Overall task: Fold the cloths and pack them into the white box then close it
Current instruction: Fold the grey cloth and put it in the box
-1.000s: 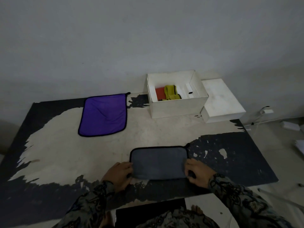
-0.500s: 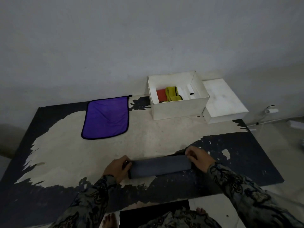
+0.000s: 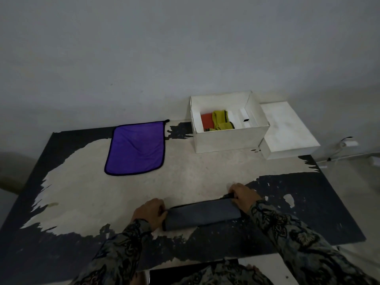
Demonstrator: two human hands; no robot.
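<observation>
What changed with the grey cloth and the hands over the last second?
The grey cloth went from a flat rectangle to a narrow folded strip. The left hand and right hand still grip its two ends. The purple cloth, white box and lid stayed put.

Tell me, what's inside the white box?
Inside the white box lie an orange cloth and a yellow cloth. The near wall hides the rest of the bottom.
</observation>
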